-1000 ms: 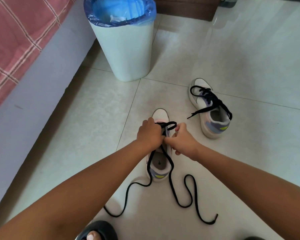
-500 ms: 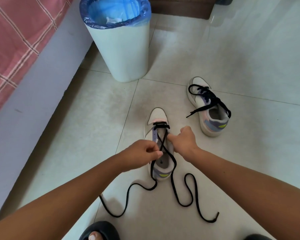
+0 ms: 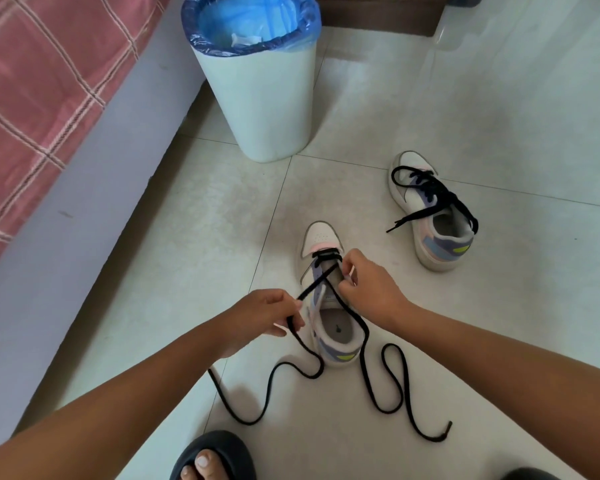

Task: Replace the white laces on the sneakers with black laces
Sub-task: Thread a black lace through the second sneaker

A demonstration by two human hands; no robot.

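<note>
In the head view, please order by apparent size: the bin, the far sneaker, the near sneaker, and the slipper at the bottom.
1. Bin, largest.
2. Near sneaker and far sneaker: about equal, so unranked.
3. Slipper, smallest as seen, but the frame edge cuts it.

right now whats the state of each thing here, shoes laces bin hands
near sneaker: upright, black lace only through the toe-end eyelets
black lace: both ends trailing loose on the floor
far sneaker: laced in black, untied
bin: upright, open, blue liner
left hand: pinching one lace strand
right hand: fingers curled at the sneaker's eyelets
</note>
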